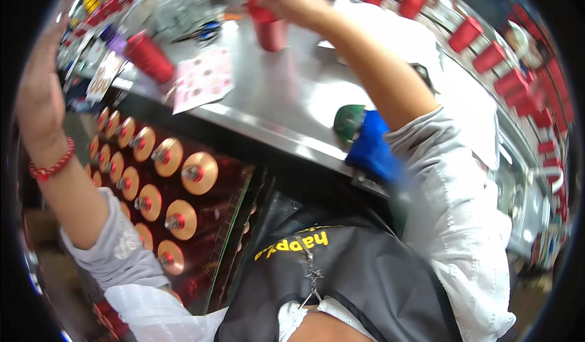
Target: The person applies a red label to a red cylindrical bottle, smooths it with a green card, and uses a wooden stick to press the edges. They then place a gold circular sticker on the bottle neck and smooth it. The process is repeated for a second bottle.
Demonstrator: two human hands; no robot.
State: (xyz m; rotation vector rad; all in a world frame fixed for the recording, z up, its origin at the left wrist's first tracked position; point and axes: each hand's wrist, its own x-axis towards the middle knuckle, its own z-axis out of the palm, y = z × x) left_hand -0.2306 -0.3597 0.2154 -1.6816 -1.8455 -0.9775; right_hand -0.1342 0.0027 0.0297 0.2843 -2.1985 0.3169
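Note:
My left hand (42, 92) is raised at the far left edge, a red beaded bracelet (53, 164) around its wrist. Its fingers are stretched out and blurred, and I see nothing held in them. At the top, my right hand (291, 0) is closed at the rim of a red cup (271, 32) over the steel counter (256, 86); the fingertips are partly hidden. Left of that cup are a pink-and-white printed card (203, 79), another red cup (148, 56) lying tilted, and blue-handled scissors (209, 31) beside clear plastic bags (173, 14).
Several red cups (466, 33) line a curved rack at the right. A blue cloth-like item (373, 144) and a green rounded object (349, 123) sit by the counter's front edge. Below the counter, a dark panel carries several orange discs (200, 172) with metal studs. A faucet (545, 171) stands far right.

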